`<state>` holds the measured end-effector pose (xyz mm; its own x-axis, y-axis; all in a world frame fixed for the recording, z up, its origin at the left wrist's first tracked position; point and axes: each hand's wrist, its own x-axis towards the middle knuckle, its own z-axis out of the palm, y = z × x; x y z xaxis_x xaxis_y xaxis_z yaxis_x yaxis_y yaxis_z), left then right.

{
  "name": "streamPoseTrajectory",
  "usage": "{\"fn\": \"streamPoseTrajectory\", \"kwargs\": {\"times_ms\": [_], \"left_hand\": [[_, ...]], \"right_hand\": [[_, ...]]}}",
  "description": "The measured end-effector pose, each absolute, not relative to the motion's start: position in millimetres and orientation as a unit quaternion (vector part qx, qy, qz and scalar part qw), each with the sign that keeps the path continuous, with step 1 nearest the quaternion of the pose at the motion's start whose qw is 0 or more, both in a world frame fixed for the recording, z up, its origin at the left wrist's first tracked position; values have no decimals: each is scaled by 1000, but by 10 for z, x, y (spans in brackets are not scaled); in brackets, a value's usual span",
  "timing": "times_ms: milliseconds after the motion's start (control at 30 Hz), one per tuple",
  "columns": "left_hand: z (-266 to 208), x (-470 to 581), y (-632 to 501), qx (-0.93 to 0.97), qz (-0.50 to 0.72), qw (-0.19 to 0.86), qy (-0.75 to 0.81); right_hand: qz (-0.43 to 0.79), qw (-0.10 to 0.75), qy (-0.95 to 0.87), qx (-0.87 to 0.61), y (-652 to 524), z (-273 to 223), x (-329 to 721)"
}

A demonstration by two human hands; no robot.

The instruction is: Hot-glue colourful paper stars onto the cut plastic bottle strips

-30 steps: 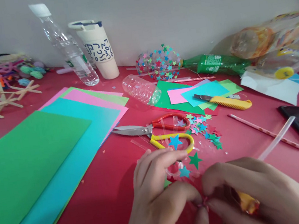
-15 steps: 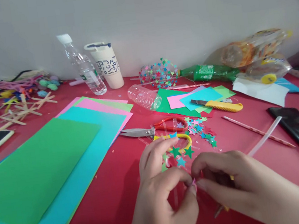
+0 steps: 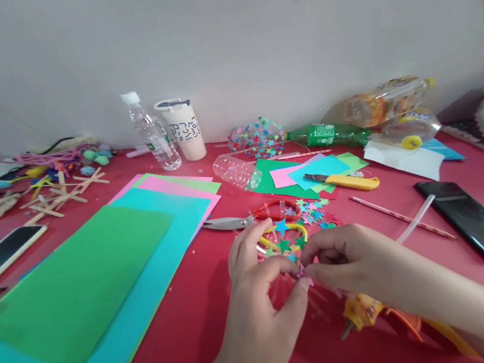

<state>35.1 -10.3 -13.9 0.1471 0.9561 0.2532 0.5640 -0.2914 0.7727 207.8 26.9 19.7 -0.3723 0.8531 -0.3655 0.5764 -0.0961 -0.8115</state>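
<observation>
Between both hands is a small pink paper star (image 3: 304, 274). My left hand (image 3: 258, 293) pinches its left side with thumb and forefinger, the other fingers raised. On the star's right side, my right hand (image 3: 343, 260) has its thumb and fingertips closed. Just beyond the fingers are a blue star (image 3: 281, 227) and a green star (image 3: 284, 244) over clear plastic, whose shape is partly hidden. Red-and-yellow-handled scissors (image 3: 230, 223) lie behind my left hand. Under my right forearm is a yellow tool with a metal tip, apparently a glue gun (image 3: 361, 310).
Coloured paper sheets (image 3: 102, 273) spread over the left of the red table. A yellow cutter knife (image 3: 352, 181), loose stars (image 3: 311, 211) and a black phone (image 3: 473, 221) lie to the right. At the back stand a water bottle (image 3: 157, 139), a tumbler (image 3: 187, 130) and a star-covered bottle (image 3: 258, 137).
The view has tilted up and shifted slightly. Both hands still pinch the pink star, which now shows more between the fingers. More of the yellow tool is visible below my right hand.
</observation>
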Motion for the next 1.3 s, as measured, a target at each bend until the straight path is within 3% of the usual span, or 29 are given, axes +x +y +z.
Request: {"fn": "streamPoseTrajectory", "kwargs": {"times_ms": [333,700,1300], "left_hand": [[-115,320,-120,773,364,126,504],[-36,213,-21,648,491,267,518],[-36,153,81,600,519,309,525]], "right_hand": [[544,148,-621,-545,224,230,2075],[572,146,-596,-544,206,257,2043],[532,196,-629,-532,147,178,2011]]}}
